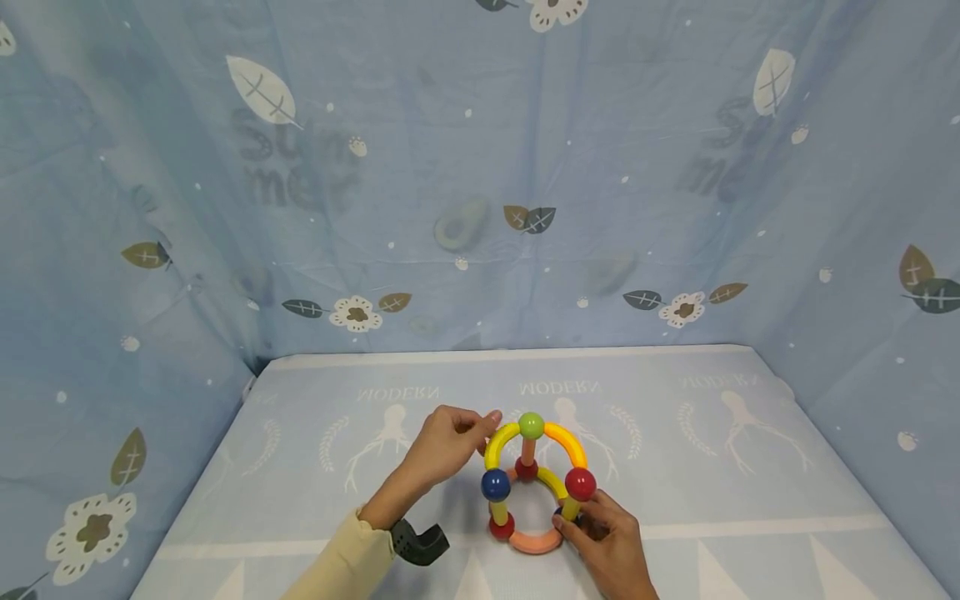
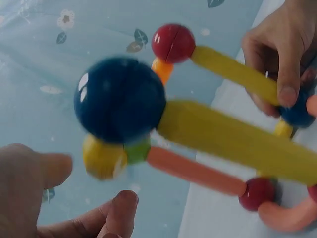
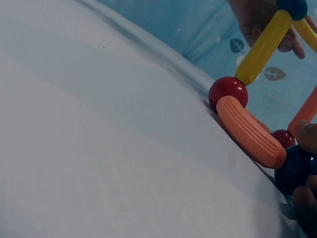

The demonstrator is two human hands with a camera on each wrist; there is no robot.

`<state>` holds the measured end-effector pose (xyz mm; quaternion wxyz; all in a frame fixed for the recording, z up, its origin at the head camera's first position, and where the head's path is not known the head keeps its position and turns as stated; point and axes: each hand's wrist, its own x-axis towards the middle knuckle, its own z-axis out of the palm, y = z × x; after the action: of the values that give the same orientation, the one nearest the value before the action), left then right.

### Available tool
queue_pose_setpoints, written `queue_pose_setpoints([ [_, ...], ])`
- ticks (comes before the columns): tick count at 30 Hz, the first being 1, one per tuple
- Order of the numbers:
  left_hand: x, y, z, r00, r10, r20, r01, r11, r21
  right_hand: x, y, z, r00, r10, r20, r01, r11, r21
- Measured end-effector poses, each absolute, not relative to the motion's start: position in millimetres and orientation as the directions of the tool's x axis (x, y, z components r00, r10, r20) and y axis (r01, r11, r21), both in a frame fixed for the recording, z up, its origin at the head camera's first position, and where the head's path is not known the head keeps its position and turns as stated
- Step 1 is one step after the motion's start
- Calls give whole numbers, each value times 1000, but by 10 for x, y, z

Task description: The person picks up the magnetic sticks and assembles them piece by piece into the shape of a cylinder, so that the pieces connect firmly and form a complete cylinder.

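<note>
A frame of colored balls and rods stands on the table, with a lower ring, several upright rods and an upper arc. Up top are a green ball (image 1: 531, 426), a blue ball (image 1: 496, 484) and a red ball (image 1: 581, 484). Yellow (image 1: 500, 442) and orange curved rods (image 1: 567, 442) join them. My left hand (image 1: 450, 444) is beside the yellow curved rod; in the left wrist view its thumb and fingers are apart with nothing between them. At the lower right corner, my right hand (image 1: 613, 543) pinches a dark blue ball (image 3: 291, 170), next to a salmon curved rod (image 3: 251, 133).
A pale patterned cloth covers the table (image 1: 750, 483). Behind it and at both sides hangs a blue curtain (image 1: 420, 150) with leaves and flowers. A black band (image 1: 420, 543) is on the left wrist, by a cream sleeve (image 1: 345, 560).
</note>
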<state>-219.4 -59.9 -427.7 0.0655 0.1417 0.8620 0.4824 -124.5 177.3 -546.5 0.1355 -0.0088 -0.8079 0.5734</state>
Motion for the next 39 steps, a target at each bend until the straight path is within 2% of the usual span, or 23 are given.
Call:
queue_pose_setpoints([
  [4,-2355,-755,-4427,-939,311,147,309,578,755,-1245,1763,-5467,-964,166,207,-142,336,-931],
  [7,-2504,-918,-4608,-885,409,220,459,698,549,-1245,1764,-5468,-963,171,209,-144,331,-933],
  [10,-2628,-1086,-4793,-810,546,213,586,758,286,-1250,1768,-5475,-962,171,212,-148,325,-934],
  [14,-2709,-1237,-4940,-696,691,198,707,707,18,-1250,1771,-5479,-965,165,203,-143,320,-937],
  [19,-2699,-1299,-4956,-532,814,231,802,572,-169,-1239,1780,-5469,-961,166,220,-158,322,-933],
  [21,-2669,-1322,-4946,-505,833,227,811,548,-206,-1240,1782,-5469,-959,161,231,-171,321,-931],
  [24,-2563,-1367,-4918,-504,840,202,812,541,-219,-1244,1779,-5471,-960,158,232,-172,321,-931],
  [30,-2132,-1378,-4710,-511,837,195,841,534,-89,-1245,1772,-5481,-959,162,232,-168,334,-927],
  [32,-1959,-1316,-4570,-495,854,161,860,508,-55,-1237,1763,-5448,-957,164,240,-171,349,-922],
  [34,-1778,-1223,-4417,-456,882,123,887,462,-27,-1223,1744,-5397,-958,170,232,-160,356,-921],
  [36,-1604,-1108,-4264,-384,915,125,922,388,-4,-1209,1724,-5351,-958,174,228,-153,363,-919],
  [39,-1403,-916,-4083,-257,938,233,960,276,-54,-1206,1721,-5351,-957,177,229,-151,370,-917],
])
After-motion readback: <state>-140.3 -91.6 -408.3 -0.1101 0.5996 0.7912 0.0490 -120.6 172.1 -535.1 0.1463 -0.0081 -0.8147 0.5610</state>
